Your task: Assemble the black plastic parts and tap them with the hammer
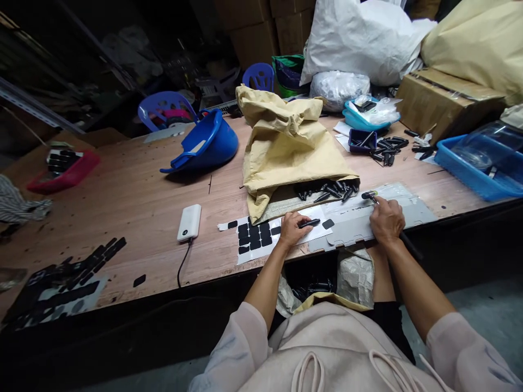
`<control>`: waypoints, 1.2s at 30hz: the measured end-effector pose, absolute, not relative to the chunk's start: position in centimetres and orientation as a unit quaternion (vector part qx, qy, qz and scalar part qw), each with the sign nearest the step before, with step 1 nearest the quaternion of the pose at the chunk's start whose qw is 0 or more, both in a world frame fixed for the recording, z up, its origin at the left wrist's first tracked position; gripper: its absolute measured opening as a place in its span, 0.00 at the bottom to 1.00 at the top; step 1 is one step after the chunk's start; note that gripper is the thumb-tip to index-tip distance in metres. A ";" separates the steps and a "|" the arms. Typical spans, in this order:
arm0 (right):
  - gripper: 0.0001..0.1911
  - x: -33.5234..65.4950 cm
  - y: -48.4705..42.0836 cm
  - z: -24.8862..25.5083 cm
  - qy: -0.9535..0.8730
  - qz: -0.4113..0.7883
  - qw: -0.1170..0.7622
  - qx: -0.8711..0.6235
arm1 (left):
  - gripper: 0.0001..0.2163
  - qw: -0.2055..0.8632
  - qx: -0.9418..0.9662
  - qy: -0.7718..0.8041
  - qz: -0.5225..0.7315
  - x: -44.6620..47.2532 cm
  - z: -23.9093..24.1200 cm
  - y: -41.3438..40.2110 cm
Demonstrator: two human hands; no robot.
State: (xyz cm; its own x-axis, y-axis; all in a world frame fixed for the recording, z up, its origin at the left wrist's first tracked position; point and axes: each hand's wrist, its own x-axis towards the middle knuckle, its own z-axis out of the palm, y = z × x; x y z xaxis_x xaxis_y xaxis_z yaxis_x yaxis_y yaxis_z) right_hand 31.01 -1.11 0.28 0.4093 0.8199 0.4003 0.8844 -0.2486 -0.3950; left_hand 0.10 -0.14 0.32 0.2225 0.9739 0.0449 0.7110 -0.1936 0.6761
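Observation:
My left hand [293, 229] is closed in a pinch on a small black tube-shaped piece [311, 223], held over white paper at the table's front edge. Just right of the piece lies a loose black rounded pad [328, 224]. My right hand [387, 219] is wrapped round a hammer [412, 246]; its dark head is above a grey board [351, 226] and its dark handle sticks out behind the hand. Left of my left hand, a white sheet [255, 253] carries rows of black pads. Similar black pieces [333, 189] spill from the mouth of a beige sack [292, 158].
A white power bank [190, 222] with a cable lies left. Beyond are a blue basin [212, 142], a red tray [65, 173] and more black pads [69, 288]. At right stand a blue tray [469, 171] and a cardboard box [447, 103]. An open sack [355, 275] rests on my lap.

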 end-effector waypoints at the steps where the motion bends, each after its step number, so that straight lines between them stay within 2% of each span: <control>1: 0.20 30.4 -1.5 0.4 -0.548 -0.047 0.316 -0.773 | 0.09 0.272 0.734 0.573 0.243 0.1 0.3 -0.1; 5: 0.20 26.1 -3.7 0.7 -0.622 0.056 0.413 -0.663 | 0.09 0.273 0.736 0.568 0.247 0.0 0.0 -0.1; 10: 0.18 20.4 -6.1 0.9 -0.684 0.150 0.419 -0.577 | 0.09 0.269 0.742 0.561 0.251 0.1 -0.3 -0.1; 19: 0.19 19.0 -7.0 1.3 -0.734 0.088 0.334 -0.584 | 0.07 0.263 0.746 0.558 0.250 0.2 -0.3 -0.1; 32: 0.19 22.4 -5.8 1.4 -0.679 0.017 0.405 -0.612 | 0.09 0.266 0.741 0.558 0.262 0.3 -0.4 -0.1; 36: 0.18 27.2 -3.4 1.7 -0.621 -0.028 0.369 -0.691 | 0.10 0.266 0.743 0.558 0.256 0.3 -0.3 -0.1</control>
